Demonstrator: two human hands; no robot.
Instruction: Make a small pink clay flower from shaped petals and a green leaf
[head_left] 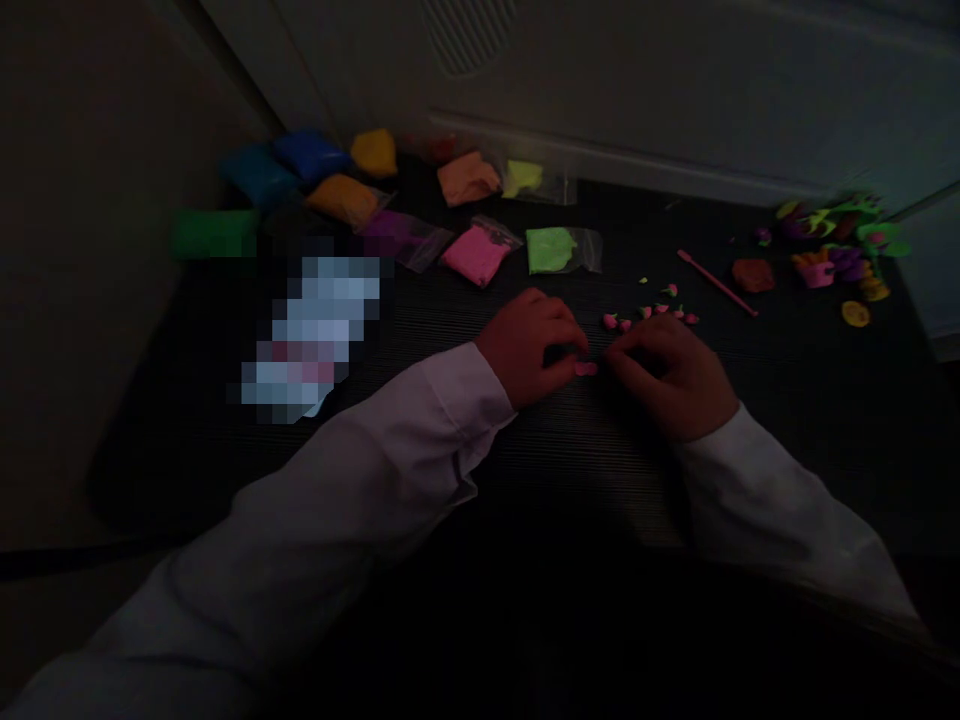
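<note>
Discs (586,369), pink: centre of frame, at thumb of left hand (525,345); that hand is half-curled, grip on them cannot be told. Right hand (671,380): right of centre, fingertips drawn together, any hold unclear. Buds (661,309), pink-and-green: just above it. Stick (718,283), pink: upper right, on bench (555,450).

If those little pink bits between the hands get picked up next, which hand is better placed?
Probably the left hand: its thumb is right beside the little pink bits, perhaps touching them. The right hand sits across a small gap from them, close to the pink-and-green pieces.
</note>
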